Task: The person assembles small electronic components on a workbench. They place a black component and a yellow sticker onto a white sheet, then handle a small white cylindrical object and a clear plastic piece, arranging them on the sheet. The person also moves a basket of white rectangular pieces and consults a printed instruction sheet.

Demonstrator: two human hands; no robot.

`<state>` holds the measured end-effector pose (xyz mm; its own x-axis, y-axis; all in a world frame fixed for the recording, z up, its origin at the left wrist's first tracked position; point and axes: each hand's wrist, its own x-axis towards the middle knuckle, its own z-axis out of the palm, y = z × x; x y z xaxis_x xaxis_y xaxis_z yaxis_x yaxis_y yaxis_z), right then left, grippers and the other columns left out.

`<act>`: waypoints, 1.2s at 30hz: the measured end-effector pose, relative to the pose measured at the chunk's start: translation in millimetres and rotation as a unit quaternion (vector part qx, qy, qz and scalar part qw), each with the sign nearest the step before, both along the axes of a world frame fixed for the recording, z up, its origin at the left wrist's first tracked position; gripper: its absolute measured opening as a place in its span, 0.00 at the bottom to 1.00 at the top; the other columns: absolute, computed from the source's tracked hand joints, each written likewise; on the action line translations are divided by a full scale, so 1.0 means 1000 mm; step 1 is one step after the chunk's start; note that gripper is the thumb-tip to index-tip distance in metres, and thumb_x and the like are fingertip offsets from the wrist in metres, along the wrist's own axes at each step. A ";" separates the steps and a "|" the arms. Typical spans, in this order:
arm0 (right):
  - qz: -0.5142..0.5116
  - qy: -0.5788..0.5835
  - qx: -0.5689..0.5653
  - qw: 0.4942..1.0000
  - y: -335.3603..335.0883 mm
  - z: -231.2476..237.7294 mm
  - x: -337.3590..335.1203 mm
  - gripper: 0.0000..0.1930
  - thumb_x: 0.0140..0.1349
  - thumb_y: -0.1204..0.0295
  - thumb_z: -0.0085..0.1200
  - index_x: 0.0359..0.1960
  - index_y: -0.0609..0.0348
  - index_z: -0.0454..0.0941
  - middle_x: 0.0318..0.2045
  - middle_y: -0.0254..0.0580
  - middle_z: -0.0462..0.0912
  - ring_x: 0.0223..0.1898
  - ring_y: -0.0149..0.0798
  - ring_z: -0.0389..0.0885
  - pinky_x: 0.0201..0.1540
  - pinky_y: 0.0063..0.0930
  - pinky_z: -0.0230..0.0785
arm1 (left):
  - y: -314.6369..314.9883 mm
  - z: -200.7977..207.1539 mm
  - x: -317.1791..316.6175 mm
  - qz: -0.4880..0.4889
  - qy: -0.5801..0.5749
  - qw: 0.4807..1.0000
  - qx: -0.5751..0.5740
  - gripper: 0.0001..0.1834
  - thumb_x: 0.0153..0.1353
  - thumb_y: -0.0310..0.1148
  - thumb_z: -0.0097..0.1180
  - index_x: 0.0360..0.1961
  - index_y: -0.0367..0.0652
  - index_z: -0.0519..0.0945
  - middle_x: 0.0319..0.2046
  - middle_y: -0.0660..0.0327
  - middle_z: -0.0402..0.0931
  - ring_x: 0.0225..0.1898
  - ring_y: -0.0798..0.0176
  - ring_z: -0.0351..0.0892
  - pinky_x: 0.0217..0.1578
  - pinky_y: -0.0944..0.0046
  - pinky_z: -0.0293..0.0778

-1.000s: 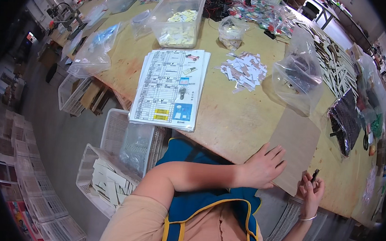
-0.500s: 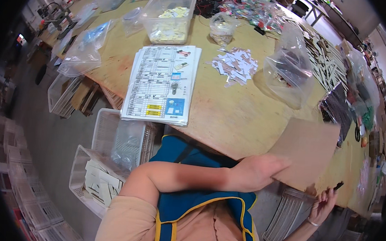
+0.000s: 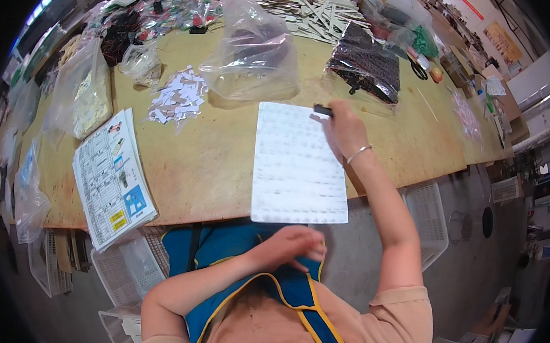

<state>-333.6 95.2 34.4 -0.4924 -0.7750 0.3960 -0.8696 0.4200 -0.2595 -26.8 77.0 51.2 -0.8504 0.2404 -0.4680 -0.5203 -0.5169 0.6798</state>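
A white sheet or board (image 3: pixel 297 173) with blurred rows of grey marks lies at the table's front edge, in front of my body. At its upper right corner my right hand (image 3: pixel 347 129) is closed on a small black stick-like object (image 3: pixel 322 110); its exact kind is unclear. My left hand (image 3: pixel 292 244) hovers just below the sheet's lower edge, apart from it. Its fingers are loosely bent and parted, slightly blurred, with nothing seen in them.
Left stands a stack of printed forms (image 3: pixel 112 176). Farther back lie white paper pieces (image 3: pixel 181 95), a clear plastic bag (image 3: pixel 254 62), a dark packaged bundle (image 3: pixel 367 63) and pale strips (image 3: pixel 318 12). White crates (image 3: pixel 428 217) stand below the table edge.
My view has swung right. The brown board my left hand held is gone from sight, and a white marked surface lies there instead. My left hand has let go; my right hand has come over the table.
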 end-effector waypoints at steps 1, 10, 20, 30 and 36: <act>0.024 0.069 0.051 0.996 -0.004 0.000 -0.001 0.14 0.61 0.73 0.59 0.49 0.55 0.74 0.40 0.49 0.81 0.41 0.53 0.83 0.43 0.41 0.77 | 0.000 0.002 0.003 -0.031 0.113 0.988 -0.099 0.23 0.73 0.43 0.56 0.60 0.38 0.77 0.53 0.54 0.83 0.52 0.60 0.85 0.46 0.60 0.84; 0.236 -0.089 0.029 0.967 0.030 0.023 -0.022 0.22 0.58 0.80 0.60 0.56 0.59 0.77 0.53 0.53 0.83 0.53 0.56 0.81 0.59 0.42 0.73 | -0.041 0.010 -0.004 0.015 0.303 0.561 -0.771 0.39 0.50 0.44 0.75 0.63 0.48 0.76 0.67 0.49 0.69 0.69 0.44 0.67 0.64 0.33 0.64; 0.164 -0.109 0.012 0.980 -0.036 -0.005 -0.037 0.17 0.57 0.80 0.62 0.50 0.59 0.83 0.48 0.47 0.87 0.51 0.53 0.82 0.56 0.41 0.74 | -0.035 -0.016 -0.054 0.017 0.274 0.512 -0.814 0.42 0.49 0.53 0.73 0.66 0.53 0.75 0.70 0.50 0.66 0.73 0.45 0.62 0.65 0.29 0.61; 0.160 -0.124 -0.100 0.974 -0.030 0.000 -0.027 0.14 0.54 0.79 0.65 0.44 0.61 0.85 0.49 0.48 0.86 0.52 0.53 0.81 0.56 0.42 0.74 | -0.037 -0.008 -0.061 0.025 0.277 0.538 -0.796 0.41 0.53 0.55 0.69 0.65 0.46 0.76 0.69 0.47 0.67 0.72 0.43 0.63 0.64 0.28 0.61; 0.156 -0.091 -0.048 0.982 -0.048 -0.003 -0.018 0.13 0.54 0.78 0.66 0.43 0.61 0.84 0.47 0.47 0.86 0.49 0.53 0.81 0.55 0.41 0.75 | -0.040 -0.006 -0.059 0.025 0.290 0.547 -0.785 0.42 0.51 0.53 0.71 0.65 0.46 0.75 0.70 0.46 0.66 0.73 0.42 0.62 0.65 0.29 0.60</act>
<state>-351.3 47.3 31.0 -0.3062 -0.8632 0.4015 -0.8879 0.1069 -0.4474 -86.0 36.9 45.6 -0.9526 -0.1005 0.2872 0.0068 0.9366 0.3504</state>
